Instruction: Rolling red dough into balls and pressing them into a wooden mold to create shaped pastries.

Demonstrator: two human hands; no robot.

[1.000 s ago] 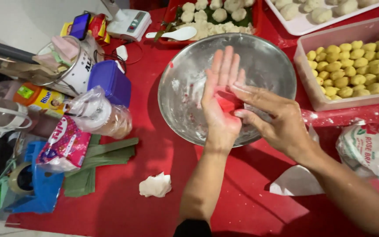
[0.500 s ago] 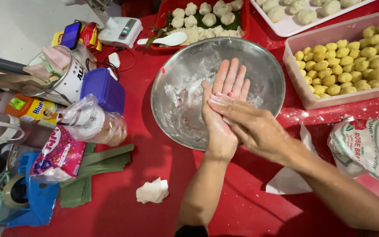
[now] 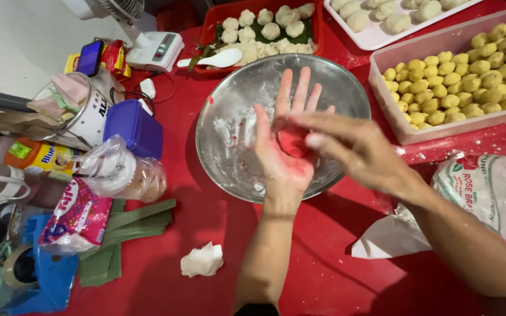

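Observation:
My left hand (image 3: 282,146) lies palm up over the metal bowl (image 3: 229,117), fingers spread, stained red. A red lump of dough (image 3: 293,141) rests in its palm. My right hand (image 3: 358,149) comes in from the right, blurred, with its fingertips pressing on the red dough. The bowl holds smears of white flour and some red marks.
A clear tub of yellow balls (image 3: 458,64) stands at right, a white tray of pale balls (image 3: 382,17) behind it, a red tray with white balls and a spoon (image 3: 265,29) at the back. A flour bag (image 3: 493,193), white dough scrap (image 3: 202,260), folded green leaves (image 3: 130,228) and cluttered containers lie around.
My right hand has shifted from lying flat across the left palm to pressing with its fingertips, uncovering the red dough. The view has shifted slightly.

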